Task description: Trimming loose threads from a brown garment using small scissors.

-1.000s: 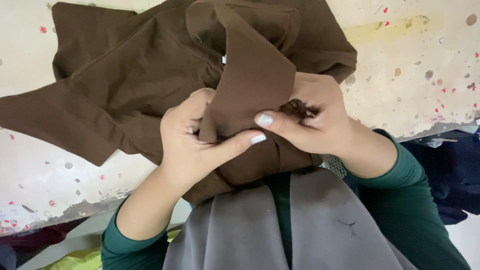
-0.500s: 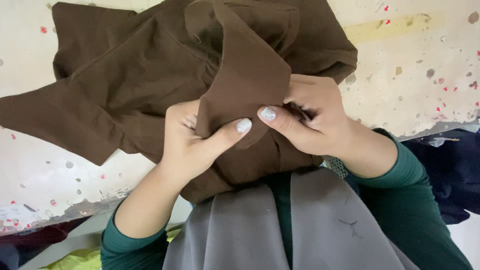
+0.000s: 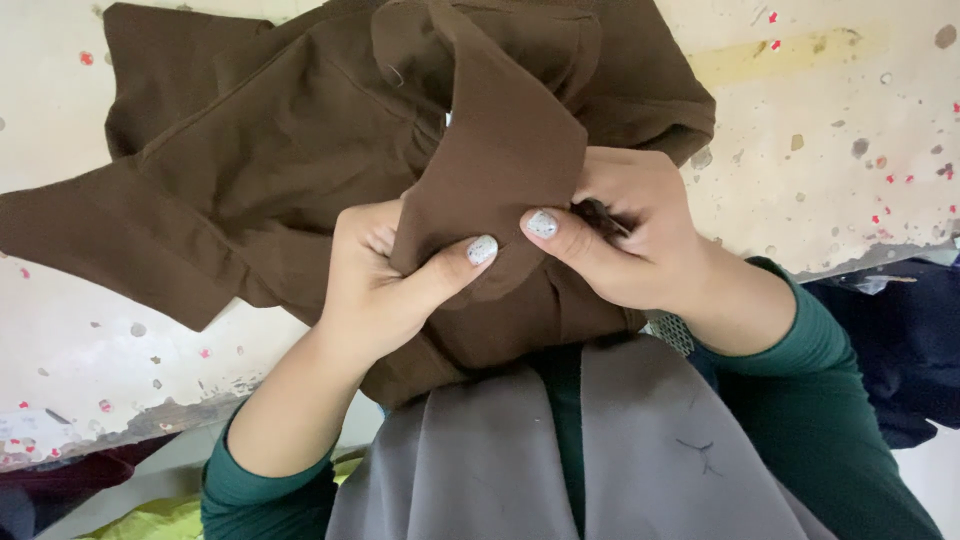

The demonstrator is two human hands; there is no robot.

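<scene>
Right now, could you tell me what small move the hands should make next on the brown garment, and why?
Probably lay the pinched strip flat on the table: both thumbs of the left hand and right hand clamp a fold of the garment, which lies bunched.

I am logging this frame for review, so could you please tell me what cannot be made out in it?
Head view:
- Left hand: its fingers go under a fold of the brown garment.
- Right hand: what its curled fingers pinch is a dark spot, too small to tell.
- Brown garment: top cut off by the frame edge.
- Dark blue cloth: cut off at the right edge.
</scene>
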